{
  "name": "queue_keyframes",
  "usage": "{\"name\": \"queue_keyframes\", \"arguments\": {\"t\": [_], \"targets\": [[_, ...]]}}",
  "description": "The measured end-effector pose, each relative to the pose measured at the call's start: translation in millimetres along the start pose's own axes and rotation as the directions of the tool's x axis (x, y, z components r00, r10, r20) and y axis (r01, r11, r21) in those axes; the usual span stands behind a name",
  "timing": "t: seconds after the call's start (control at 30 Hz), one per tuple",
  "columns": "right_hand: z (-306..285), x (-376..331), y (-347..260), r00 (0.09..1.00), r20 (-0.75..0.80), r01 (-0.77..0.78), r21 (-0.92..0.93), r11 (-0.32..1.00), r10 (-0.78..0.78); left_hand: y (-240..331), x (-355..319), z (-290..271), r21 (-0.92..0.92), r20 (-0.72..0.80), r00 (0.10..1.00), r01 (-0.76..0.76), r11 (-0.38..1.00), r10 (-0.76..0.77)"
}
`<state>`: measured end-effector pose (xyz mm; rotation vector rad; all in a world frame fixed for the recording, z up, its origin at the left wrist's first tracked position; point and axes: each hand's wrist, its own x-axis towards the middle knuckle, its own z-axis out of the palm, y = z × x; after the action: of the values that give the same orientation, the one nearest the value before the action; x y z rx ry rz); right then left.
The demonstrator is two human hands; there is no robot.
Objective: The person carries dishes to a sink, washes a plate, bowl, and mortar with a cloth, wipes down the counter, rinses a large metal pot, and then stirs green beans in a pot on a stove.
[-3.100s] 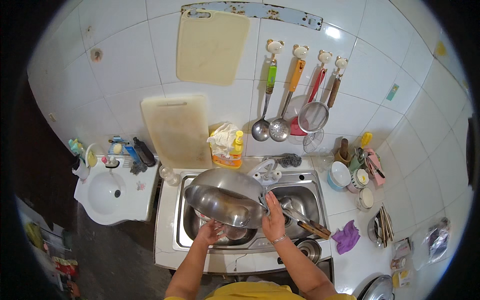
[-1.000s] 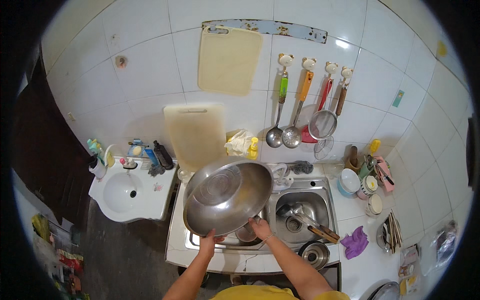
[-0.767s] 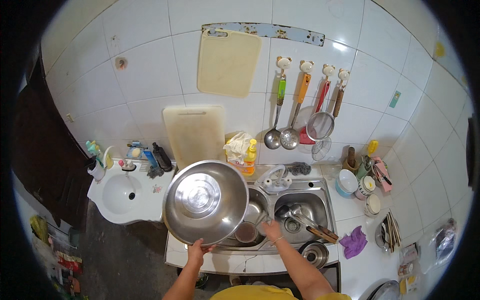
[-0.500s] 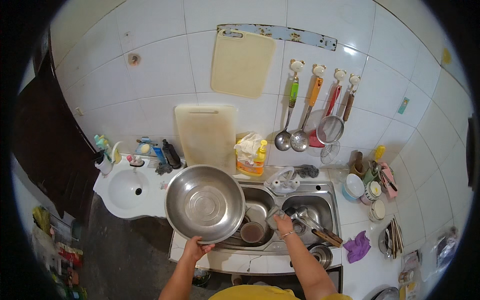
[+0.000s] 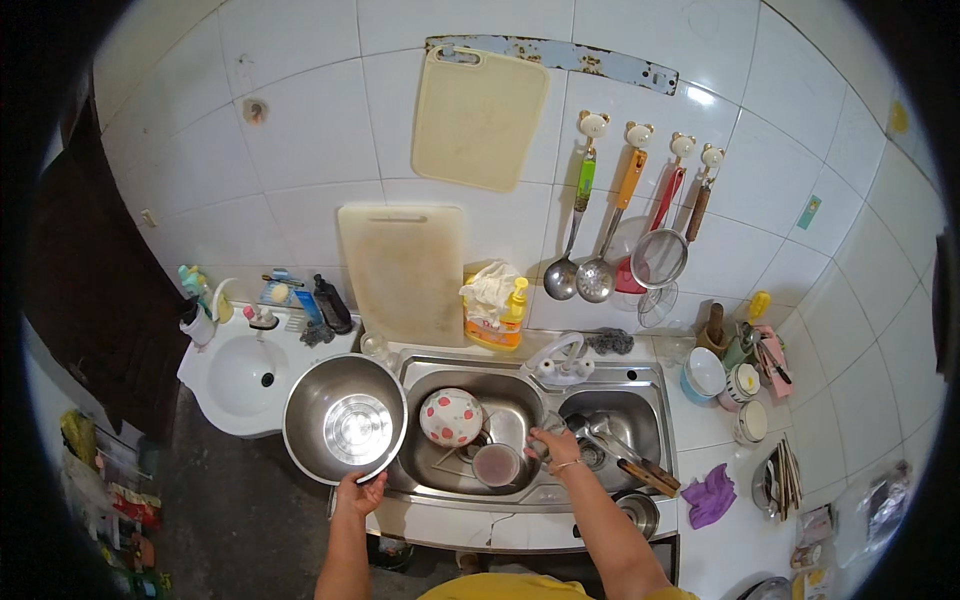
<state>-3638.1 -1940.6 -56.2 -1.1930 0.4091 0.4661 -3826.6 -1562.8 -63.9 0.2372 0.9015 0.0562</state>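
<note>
A large stainless steel basin [image 5: 305,425] is tilted over the left end of the counter. My left hand [image 5: 362,492] grips its lower rim. Over the divider between two sink bowls, my right hand [image 5: 557,450] is closed on a greyish dishcloth [image 5: 546,428], mostly covered by the fingers. In the left sink bowl [image 5: 525,400] lie an upturned white bowl with red spots [image 5: 450,416] and a small round cup [image 5: 496,465]. The right sink bowl [image 5: 640,420] holds metal utensils with wooden handles [image 5: 650,476].
A white faucet [image 5: 560,362] stands behind the sinks. A steel pot [image 5: 638,512] sits at the front edge, with a purple cloth [image 5: 709,496] to its right. Stacked bowls [image 5: 706,372] stand farther right. A white washbasin [image 5: 230,370] is at left; ladles [image 5: 562,278] hang on the wall.
The steel basin has moved left and tilted, uncovering the spotted bowl in the left sink bowl. My left hand went with it; my right hand shifted slightly left.
</note>
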Motion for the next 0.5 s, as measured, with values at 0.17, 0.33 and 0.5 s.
{"name": "queue_keyframes", "arguments": {"t": [0.17, 0.33, 0.5], "targets": [[44, -14, -36, 0.998, 0.020, -0.060, 0.054, 0.997, 0.059, -3, -8, 4, 0.002, -0.051, 0.999, -0.016, 1.000, 0.016], [42, 15, -34, 0.985, 0.168, -0.003, -0.230, 0.973, 0.042, -12, -15, 7, 0.019, 0.043, 0.998, -0.046, 0.999, 0.046], [37, 42, -26, 0.977, 0.091, 0.210, -0.592, 0.778, -0.195, -56, -30, 11, -0.009, 0.088, 0.985, -0.146, 0.989, 0.146]]}}
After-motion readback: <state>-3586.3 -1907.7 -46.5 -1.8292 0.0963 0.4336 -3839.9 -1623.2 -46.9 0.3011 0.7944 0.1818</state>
